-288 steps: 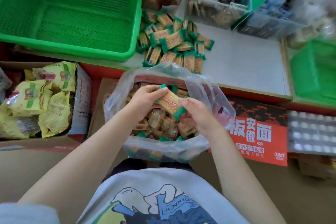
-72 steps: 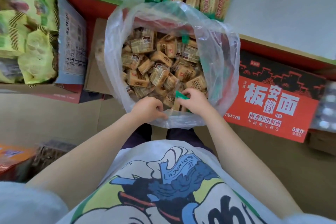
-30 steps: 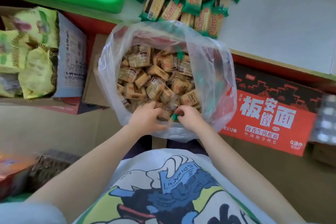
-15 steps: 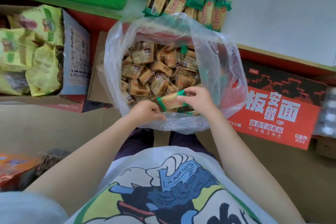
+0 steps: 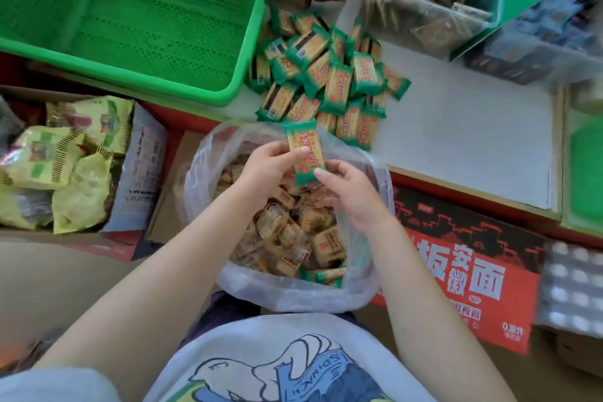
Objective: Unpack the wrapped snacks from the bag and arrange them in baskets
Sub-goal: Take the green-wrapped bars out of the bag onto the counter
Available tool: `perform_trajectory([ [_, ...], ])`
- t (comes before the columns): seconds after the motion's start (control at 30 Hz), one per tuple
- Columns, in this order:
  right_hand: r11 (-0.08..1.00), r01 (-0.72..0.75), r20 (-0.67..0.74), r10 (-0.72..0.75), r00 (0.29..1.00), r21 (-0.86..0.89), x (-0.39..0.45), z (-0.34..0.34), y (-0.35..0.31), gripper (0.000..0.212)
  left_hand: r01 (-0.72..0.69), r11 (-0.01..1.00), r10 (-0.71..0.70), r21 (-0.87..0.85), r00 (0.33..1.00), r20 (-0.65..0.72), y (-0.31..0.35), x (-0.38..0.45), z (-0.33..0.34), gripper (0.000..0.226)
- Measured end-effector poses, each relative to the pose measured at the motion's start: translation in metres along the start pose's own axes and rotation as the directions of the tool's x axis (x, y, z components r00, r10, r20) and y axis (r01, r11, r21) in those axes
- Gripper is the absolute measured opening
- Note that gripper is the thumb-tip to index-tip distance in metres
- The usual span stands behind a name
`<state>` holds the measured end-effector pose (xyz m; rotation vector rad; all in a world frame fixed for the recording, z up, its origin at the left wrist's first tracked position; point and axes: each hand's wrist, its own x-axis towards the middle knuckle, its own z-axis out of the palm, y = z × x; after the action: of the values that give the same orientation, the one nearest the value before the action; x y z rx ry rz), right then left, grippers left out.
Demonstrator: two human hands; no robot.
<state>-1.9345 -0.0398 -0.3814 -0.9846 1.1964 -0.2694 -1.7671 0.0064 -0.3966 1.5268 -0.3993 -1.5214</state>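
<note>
The bag (image 5: 287,287) sat at frame centre; the basket (image 5: 130,19) lay upper left, the snack pile (image 5: 326,75) just right of it, above the bag.

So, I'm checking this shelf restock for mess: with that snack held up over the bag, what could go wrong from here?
1. The snack pile sprawls across the white shelf towards its front edge; adding more may push packs off.
2. Both the left hand and right hand hold one green-wrapped snack, so nothing steadies the clear plastic bag, which could slump.
3. The green basket holds nothing visible; the loose pile still needs moving.
</note>
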Motion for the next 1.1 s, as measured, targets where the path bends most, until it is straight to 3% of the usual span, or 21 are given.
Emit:
perform_trajectory([
  [0.07,0.999,-0.001,0.011,0.002,1.000,-0.050,0.004,-0.004,-0.012,0.021,-0.056,0.993,0.059,0.101,0.998,-0.021,0.009,0.013,0.005,0.030],
  [0.13,0.999,-0.007,-0.029,0.006,1.000,-0.051,0.011,-0.010,-0.022,0.015,-0.090,0.957,0.129,0.277,0.984,-0.127,0.009,0.031,0.007,0.037],
  [0.2,1.000,-0.018,-0.117,0.017,0.993,-0.008,0.023,-0.018,-0.035,0.017,-0.054,0.819,0.202,0.571,0.959,-0.199,0.003,0.049,0.004,0.043],
  [0.27,0.997,0.009,-0.174,0.003,0.985,0.073,0.043,-0.022,-0.053,0.016,0.013,0.649,0.196,0.761,0.963,-0.184,-0.009,0.061,-0.003,0.050],
  [0.4,0.969,0.090,-0.194,-0.045,0.980,0.230,0.094,-0.020,-0.092,0.017,0.057,0.509,0.094,0.859,0.988,-0.120,-0.026,0.068,-0.012,0.064],
  [0.53,0.962,0.054,-0.233,0.010,0.972,0.268,0.122,-0.018,-0.093,0.042,0.060,0.309,0.174,0.949,0.978,-0.118,-0.020,0.063,-0.005,0.071],
  [0.6,0.972,0.053,-0.246,0.005,0.969,0.228,0.115,-0.020,-0.085,0.040,0.070,0.209,0.185,0.975,0.977,-0.109,-0.017,0.063,-0.003,0.067],
  [0.7,0.990,0.061,-0.177,-0.037,0.983,0.127,0.074,-0.018,-0.060,0.024,0.070,0.183,0.141,0.981,0.985,-0.096,-0.019,0.065,-0.007,0.066],
  [0.77,0.999,0.006,-0.029,-0.005,1.000,0.050,0.041,-0.014,-0.032,0.020,0.062,0.168,0.118,0.984,0.990,-0.082,-0.021,0.064,-0.010,0.070],
  [0.83,0.985,-0.115,0.134,0.132,0.982,-0.125,0.016,-0.012,0.000,0.023,0.037,0.181,0.119,0.983,0.991,-0.060,-0.029,0.060,-0.011,0.076],
  [0.9,0.897,-0.195,0.215,0.297,0.930,-0.396,0.000,-0.015,0.033,0.028,-0.005,0.222,0.190,0.975,0.981,-0.039,-0.041,0.048,-0.012,0.077],
  [1.0,0.664,-0.156,0.113,0.344,0.932,-0.732,-0.012,-0.034,0.078,0.030,-0.126,0.231,0.290,0.965,0.956,0.056,-0.070,0.018,-0.008,0.061],
  [1.1,0.494,-0.158,0.002,0.308,0.951,-0.855,-0.022,-0.055,0.112,0.026,-0.222,0.283,0.021,0.933,0.974,0.226,-0.110,-0.013,0.004,0.038],
])
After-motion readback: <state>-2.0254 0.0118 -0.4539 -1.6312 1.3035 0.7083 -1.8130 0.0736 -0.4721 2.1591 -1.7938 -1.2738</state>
